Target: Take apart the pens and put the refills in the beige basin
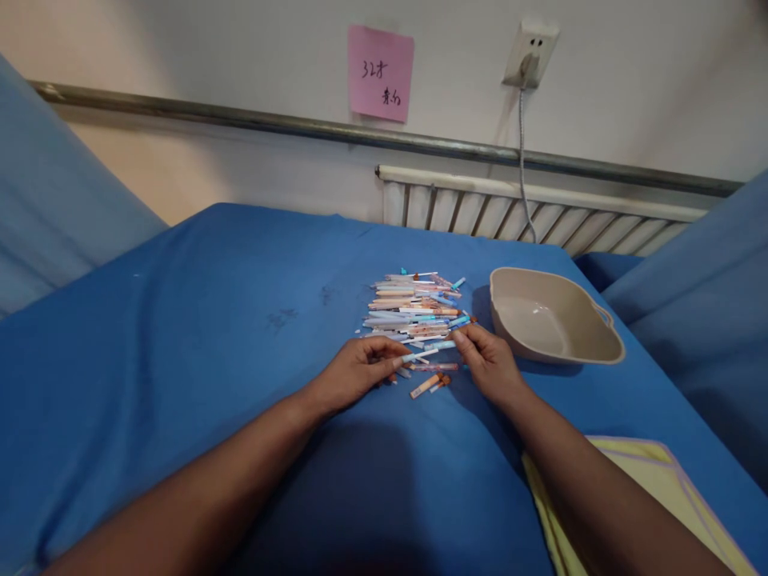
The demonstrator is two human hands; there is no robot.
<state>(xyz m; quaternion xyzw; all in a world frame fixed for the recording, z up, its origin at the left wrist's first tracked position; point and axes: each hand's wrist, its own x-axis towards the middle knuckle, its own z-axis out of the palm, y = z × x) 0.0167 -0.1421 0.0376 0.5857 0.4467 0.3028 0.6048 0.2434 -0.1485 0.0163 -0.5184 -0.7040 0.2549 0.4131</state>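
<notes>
Past bare forearms (pixel 252 456), pinching slim pens (pixel 427 354) with left hand (pixel 363 368) and right hand (pixel 489 364), beside a glossy pen pile (pixel 408 323) amid the cloth-covered counter (pixel 252 280), left of a rounded basin (pixel 546 324) near the right edge.

From here I can read a handwritten "32" in dark strokes on the pink square paper note (pixel 382 78) stuck to the pale painted wall (pixel 276 56). The character after it and the handwritten line below I cannot make out with certainty.
</notes>
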